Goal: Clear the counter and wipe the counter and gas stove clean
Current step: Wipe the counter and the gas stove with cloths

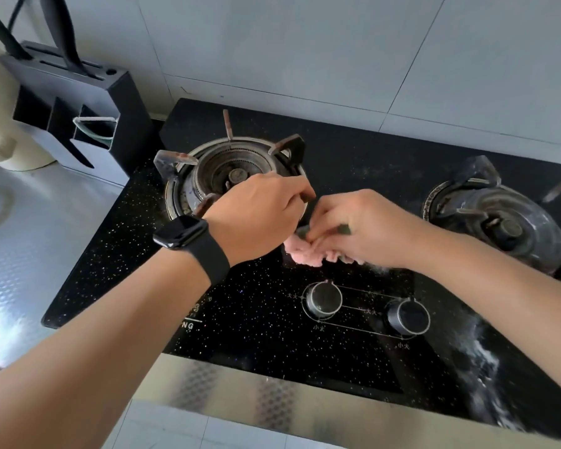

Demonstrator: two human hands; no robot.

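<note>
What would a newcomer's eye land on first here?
Two hands meet over the middle of the black speckled gas stove: the left hand, with a black watch on its wrist, and the right hand both pinch a pink cloth. Next come the rusty left burner behind them and the white smears across the stove's front right corner.

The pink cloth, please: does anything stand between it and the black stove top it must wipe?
Nothing visible does. The left hand and right hand hold the pink cloth over bare stove top, between the left burner and right burner.
</note>
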